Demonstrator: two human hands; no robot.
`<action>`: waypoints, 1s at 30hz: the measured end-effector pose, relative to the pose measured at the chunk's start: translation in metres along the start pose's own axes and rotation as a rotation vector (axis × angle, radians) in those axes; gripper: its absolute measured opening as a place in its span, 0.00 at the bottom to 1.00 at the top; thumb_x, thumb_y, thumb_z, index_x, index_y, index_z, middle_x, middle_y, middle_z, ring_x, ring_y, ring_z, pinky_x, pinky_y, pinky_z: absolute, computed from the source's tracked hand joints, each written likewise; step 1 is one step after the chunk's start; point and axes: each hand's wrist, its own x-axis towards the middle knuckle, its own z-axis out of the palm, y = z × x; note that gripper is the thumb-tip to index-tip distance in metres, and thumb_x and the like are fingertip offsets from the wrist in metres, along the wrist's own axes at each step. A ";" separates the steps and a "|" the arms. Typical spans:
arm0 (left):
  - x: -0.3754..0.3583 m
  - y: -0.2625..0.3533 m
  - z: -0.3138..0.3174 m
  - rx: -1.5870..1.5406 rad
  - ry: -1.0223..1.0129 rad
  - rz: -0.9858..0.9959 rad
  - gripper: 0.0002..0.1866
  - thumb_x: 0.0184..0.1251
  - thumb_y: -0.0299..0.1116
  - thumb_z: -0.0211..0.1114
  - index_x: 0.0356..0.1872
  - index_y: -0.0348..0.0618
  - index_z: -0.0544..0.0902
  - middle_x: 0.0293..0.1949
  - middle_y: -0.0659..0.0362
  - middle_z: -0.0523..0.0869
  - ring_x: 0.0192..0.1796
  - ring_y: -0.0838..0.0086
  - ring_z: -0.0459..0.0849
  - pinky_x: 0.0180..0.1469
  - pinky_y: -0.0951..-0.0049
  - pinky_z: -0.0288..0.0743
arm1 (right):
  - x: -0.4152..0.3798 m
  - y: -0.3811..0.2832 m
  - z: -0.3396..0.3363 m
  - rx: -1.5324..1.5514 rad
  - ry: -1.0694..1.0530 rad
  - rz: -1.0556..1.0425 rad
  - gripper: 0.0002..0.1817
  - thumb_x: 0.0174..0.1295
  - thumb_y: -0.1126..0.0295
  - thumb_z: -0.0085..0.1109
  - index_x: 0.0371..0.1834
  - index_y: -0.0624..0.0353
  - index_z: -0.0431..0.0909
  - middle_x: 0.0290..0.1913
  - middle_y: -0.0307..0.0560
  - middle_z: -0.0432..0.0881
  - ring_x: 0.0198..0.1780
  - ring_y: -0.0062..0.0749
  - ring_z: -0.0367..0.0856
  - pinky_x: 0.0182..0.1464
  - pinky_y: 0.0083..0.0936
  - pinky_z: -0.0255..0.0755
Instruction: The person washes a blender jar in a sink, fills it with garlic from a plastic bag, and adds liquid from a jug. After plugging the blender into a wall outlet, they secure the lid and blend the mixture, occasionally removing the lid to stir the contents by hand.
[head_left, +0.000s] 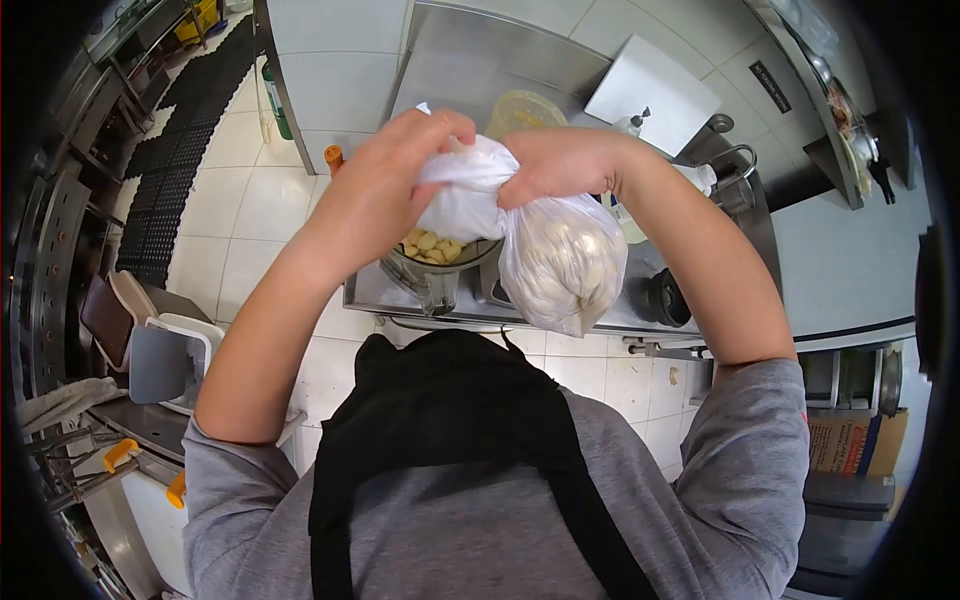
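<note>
A white translucent plastic bag (565, 265), bulging with pale lumps, hangs tilted over the steel counter. My right hand (555, 165) is closed around its twisted neck. My left hand (395, 175) pinches the gathered mouth of the bag between thumb and fingers. Below my left hand stands a clear blender jar (437, 290), partly covered by the bag. Pale peeled cloves (432, 247), which look like garlic, show inside it. Behind my hands is a yellowish, translucent round tub (525, 108).
A white board (652, 95) leans against the wall behind a pump bottle (632, 122). On the steel counter (640, 315), a black round item (670, 298) sits at the right. An orange-capped item (333, 158) stands at the counter's left edge. A black mat (185, 150) covers the floor at left.
</note>
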 end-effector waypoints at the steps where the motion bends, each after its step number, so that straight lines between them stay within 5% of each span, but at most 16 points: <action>1: 0.001 0.001 -0.003 0.007 -0.063 -0.027 0.20 0.58 0.21 0.65 0.52 0.40 0.71 0.51 0.54 0.77 0.52 0.70 0.78 0.48 0.72 0.75 | 0.003 0.006 0.000 0.002 -0.001 0.001 0.15 0.51 0.72 0.58 0.43 0.66 0.79 0.36 0.46 0.83 0.35 0.27 0.81 0.39 0.26 0.76; 4: 0.004 -0.008 0.010 -0.292 0.230 -0.180 0.25 0.54 0.20 0.67 0.53 0.41 0.69 0.54 0.51 0.75 0.57 0.64 0.77 0.54 0.72 0.74 | 0.013 0.023 -0.001 0.103 0.011 -0.088 0.15 0.52 0.72 0.58 0.42 0.67 0.79 0.36 0.46 0.82 0.36 0.25 0.80 0.39 0.25 0.76; 7: -0.009 0.003 0.014 -0.064 0.357 -0.034 0.26 0.55 0.23 0.69 0.54 0.46 0.69 0.51 0.47 0.77 0.53 0.53 0.79 0.51 0.62 0.76 | 0.009 0.028 -0.005 0.220 0.015 -0.071 0.16 0.52 0.72 0.59 0.44 0.68 0.78 0.38 0.45 0.83 0.38 0.24 0.80 0.40 0.24 0.77; 11: -0.021 -0.003 0.025 0.184 0.193 0.032 0.28 0.55 0.24 0.69 0.57 0.47 0.67 0.44 0.45 0.80 0.49 0.55 0.82 0.49 0.64 0.76 | 0.011 0.036 -0.010 0.373 0.034 -0.147 0.20 0.53 0.71 0.60 0.50 0.67 0.77 0.42 0.45 0.83 0.40 0.24 0.81 0.43 0.23 0.77; 13: -0.017 -0.001 0.017 -0.101 0.010 -0.314 0.26 0.58 0.23 0.66 0.57 0.41 0.68 0.49 0.47 0.81 0.52 0.61 0.82 0.54 0.67 0.75 | 0.010 0.033 -0.010 0.377 0.022 -0.158 0.21 0.53 0.71 0.61 0.51 0.66 0.77 0.43 0.44 0.83 0.41 0.25 0.81 0.44 0.23 0.77; 14: -0.014 0.002 0.014 -0.101 0.009 -0.314 0.26 0.58 0.23 0.66 0.57 0.41 0.68 0.49 0.47 0.81 0.52 0.61 0.82 0.54 0.67 0.75 | 0.007 0.029 -0.009 0.364 0.018 -0.156 0.21 0.53 0.71 0.61 0.52 0.66 0.77 0.43 0.44 0.82 0.42 0.25 0.81 0.45 0.24 0.77; 17: -0.004 0.001 0.012 -0.212 0.097 -0.277 0.21 0.61 0.20 0.61 0.56 0.41 0.71 0.44 0.49 0.83 0.46 0.57 0.83 0.50 0.65 0.77 | 0.010 0.023 -0.011 0.323 -0.022 -0.126 0.22 0.52 0.71 0.61 0.52 0.64 0.77 0.44 0.43 0.82 0.43 0.25 0.81 0.47 0.25 0.77; 19: -0.002 -0.007 0.017 0.088 0.179 0.108 0.16 0.64 0.22 0.57 0.52 0.47 0.76 0.40 0.54 0.83 0.40 0.58 0.82 0.39 0.62 0.76 | 0.012 0.014 -0.009 0.297 -0.061 -0.100 0.22 0.52 0.71 0.61 0.53 0.63 0.76 0.44 0.43 0.82 0.44 0.26 0.81 0.47 0.26 0.77; 22: -0.004 -0.004 0.015 0.107 0.038 -0.029 0.12 0.66 0.20 0.55 0.48 0.42 0.78 0.41 0.53 0.83 0.44 0.55 0.82 0.46 0.64 0.76 | 0.016 0.004 -0.006 0.206 -0.072 -0.010 0.21 0.52 0.71 0.61 0.52 0.62 0.77 0.44 0.44 0.82 0.43 0.27 0.82 0.46 0.26 0.77; 30: -0.010 -0.013 0.017 -0.016 0.112 0.043 0.15 0.64 0.23 0.59 0.51 0.45 0.78 0.42 0.53 0.82 0.44 0.58 0.81 0.49 0.67 0.75 | 0.032 0.003 -0.013 0.004 -0.106 0.051 0.19 0.53 0.71 0.60 0.51 0.62 0.76 0.43 0.46 0.82 0.42 0.30 0.82 0.44 0.28 0.78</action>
